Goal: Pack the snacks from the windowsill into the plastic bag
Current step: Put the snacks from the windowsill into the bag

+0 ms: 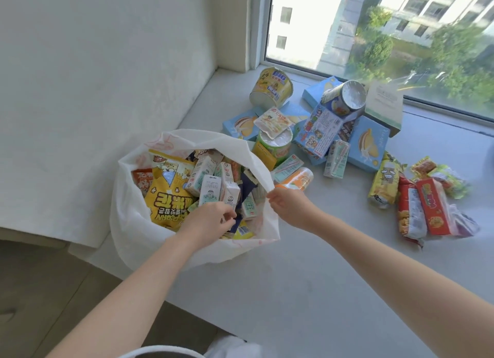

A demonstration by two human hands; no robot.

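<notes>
A white plastic bag [128,224] stands open on the left of the windowsill [307,277], holding a yellow popcorn bag [167,197], small drink cartons [211,186] and other packets. My left hand [211,221] reaches inside the bag, fingers closed on a small dark packet [236,222]. My right hand [288,205] pinches the bag's right rim and holds it open. A pile of snacks lies to the right: blue boxes [367,144], a yellow cup [271,86], cans [343,97] and red and yellow packets [417,202].
The window [387,31] runs along the far side of the sill, with a white wall [93,63] to the left. The sill's front edge drops to the floor [40,291] at lower left. A small carton [336,158] and an orange packet [296,180] lie near the bag.
</notes>
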